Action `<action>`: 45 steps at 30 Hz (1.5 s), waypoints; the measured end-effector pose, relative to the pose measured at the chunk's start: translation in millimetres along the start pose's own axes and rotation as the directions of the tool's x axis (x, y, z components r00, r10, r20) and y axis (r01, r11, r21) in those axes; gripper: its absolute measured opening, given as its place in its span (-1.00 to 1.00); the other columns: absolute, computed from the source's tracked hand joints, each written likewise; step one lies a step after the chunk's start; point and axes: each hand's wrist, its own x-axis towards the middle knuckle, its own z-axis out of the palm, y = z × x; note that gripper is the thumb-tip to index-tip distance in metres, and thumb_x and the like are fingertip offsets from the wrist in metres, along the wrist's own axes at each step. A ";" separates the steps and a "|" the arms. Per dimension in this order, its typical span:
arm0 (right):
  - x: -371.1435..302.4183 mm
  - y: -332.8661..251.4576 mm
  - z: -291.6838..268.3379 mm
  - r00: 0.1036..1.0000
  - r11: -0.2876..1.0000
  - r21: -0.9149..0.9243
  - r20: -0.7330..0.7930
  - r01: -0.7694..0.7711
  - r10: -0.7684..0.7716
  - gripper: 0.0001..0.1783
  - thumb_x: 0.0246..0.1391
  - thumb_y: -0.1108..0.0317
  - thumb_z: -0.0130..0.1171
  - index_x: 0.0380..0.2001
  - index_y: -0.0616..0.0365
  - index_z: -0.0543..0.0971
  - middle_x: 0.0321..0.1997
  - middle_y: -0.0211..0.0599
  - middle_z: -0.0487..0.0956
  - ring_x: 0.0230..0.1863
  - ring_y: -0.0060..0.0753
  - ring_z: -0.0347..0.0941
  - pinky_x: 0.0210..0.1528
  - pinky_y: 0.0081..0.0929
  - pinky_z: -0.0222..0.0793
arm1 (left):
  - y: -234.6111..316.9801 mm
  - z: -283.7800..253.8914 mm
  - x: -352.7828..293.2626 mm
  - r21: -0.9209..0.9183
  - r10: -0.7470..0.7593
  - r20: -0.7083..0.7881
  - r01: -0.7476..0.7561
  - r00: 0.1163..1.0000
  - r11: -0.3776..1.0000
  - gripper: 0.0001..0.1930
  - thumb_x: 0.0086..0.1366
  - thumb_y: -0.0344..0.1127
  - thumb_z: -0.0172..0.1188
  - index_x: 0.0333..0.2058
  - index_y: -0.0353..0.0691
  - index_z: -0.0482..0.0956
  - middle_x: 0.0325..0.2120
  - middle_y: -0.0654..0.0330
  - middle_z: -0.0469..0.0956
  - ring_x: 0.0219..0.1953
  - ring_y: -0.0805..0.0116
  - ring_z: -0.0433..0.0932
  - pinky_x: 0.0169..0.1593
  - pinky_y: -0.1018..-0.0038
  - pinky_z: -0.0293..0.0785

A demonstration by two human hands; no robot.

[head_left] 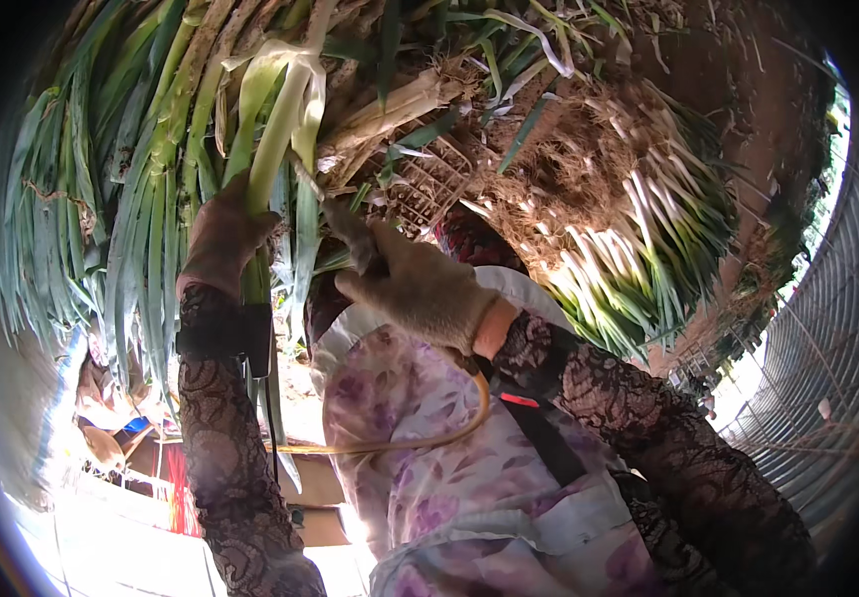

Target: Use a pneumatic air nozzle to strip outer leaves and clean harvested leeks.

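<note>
My left hand (218,241), in a brownish glove, is closed around a thick green onion (280,139). Its pale shaft points up and away, with loose outer skin (262,62) hanging off it. In my right hand (425,284), also gloved, is an air blow gun (352,234); its thin nozzle points at the stalk, close beside it. A tan hose (469,418) runs from below the right wrist and curves left across my lap. My fingers hide part of the gun's body.
Long-leaved green onions (81,189) lie heaped at the left. On the right, slimmer white-shafted ones (639,259) lie in a rooted pile on brown soil. A brown plastic crate (434,184) sits ahead, strewn with leaf scraps. Ribbed sheeting (818,338) curves along the far right.
</note>
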 end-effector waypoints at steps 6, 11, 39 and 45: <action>70.4 -32.6 -65.7 1.000 0.997 0.069 -0.006 -0.020 0.020 -0.51 0.23 -0.05 0.02 -0.05 0.17 0.45 -0.54 -0.39 0.47 -0.63 -0.47 0.38 -0.47 -0.41 0.38 | 2.1 -0.3 -6.2 -0.187 0.050 0.002 -0.049 0.999 0.981 -0.35 -0.03 -0.34 0.39 0.12 -0.19 0.47 -0.26 0.07 0.64 -0.28 0.26 0.63 -0.12 0.37 0.53; 59.5 -12.1 -57.9 0.999 0.992 -0.119 -0.001 0.039 -0.040 -0.44 0.22 -0.09 0.01 0.04 0.16 0.40 -0.35 -0.23 0.58 -0.42 -0.34 0.53 -0.29 -0.29 0.45 | -5.2 1.6 -17.4 -0.540 0.031 0.129 0.045 0.991 0.840 -0.39 -0.02 -0.41 0.38 0.08 -0.34 0.49 -0.34 0.13 0.61 -0.36 0.39 0.56 -0.21 0.44 0.51; -51.5 84.7 -59.1 0.823 0.521 0.637 0.452 -0.568 0.345 -0.57 0.03 0.33 0.24 -0.01 0.12 0.42 -0.27 -0.36 0.55 -0.29 -0.56 0.46 -0.20 -0.49 0.41 | 3.7 1.8 9.8 0.063 0.218 -0.608 -0.227 0.764 0.972 -0.54 0.15 -0.20 0.30 0.00 -0.25 0.48 -0.04 0.02 0.52 -0.01 0.06 0.51 0.00 0.26 0.50; -9.3 36.2 -45.0 0.992 0.826 0.556 -0.120 0.089 -0.026 -0.67 0.02 0.30 0.25 -0.15 0.19 0.48 -0.36 -0.43 0.52 -0.39 -0.59 0.41 -0.34 -0.53 0.33 | -61.1 -50.1 53.0 0.428 0.245 -0.663 0.089 0.708 0.900 -0.47 0.12 -0.06 0.31 0.02 -0.15 0.42 -0.01 0.08 0.47 0.09 0.00 0.43 0.09 0.10 0.41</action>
